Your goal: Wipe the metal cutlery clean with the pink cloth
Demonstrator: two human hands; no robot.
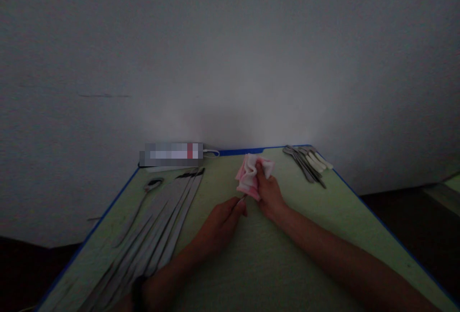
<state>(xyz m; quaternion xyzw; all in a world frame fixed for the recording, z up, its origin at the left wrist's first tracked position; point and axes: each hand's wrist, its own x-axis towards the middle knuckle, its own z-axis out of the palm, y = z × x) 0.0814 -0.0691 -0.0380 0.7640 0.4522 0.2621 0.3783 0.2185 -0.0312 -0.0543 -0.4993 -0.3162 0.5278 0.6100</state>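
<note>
My right hand (270, 192) is closed around a crumpled pink-and-white cloth (248, 178), its thumb pressed on top. My left hand (223, 220), just below and to the left, pinches the thin end of a slim metal utensil (243, 198). The utensil's other end runs into the cloth, so its kind is hidden. Left of my left hand, several long flat metal utensils (170, 221) lie side by side with their far ends dark. Beyond them rests a large metal spoon (153, 185), bowl away from me.
At the far right lies a group of metal utensils (305, 168) beside several white-handled ones (316, 162). A pixelated box-like object (171, 155) with a white cable (212, 151) sits at the back left. The pale green table (273, 264) has a blue edge and meets a grey wall.
</note>
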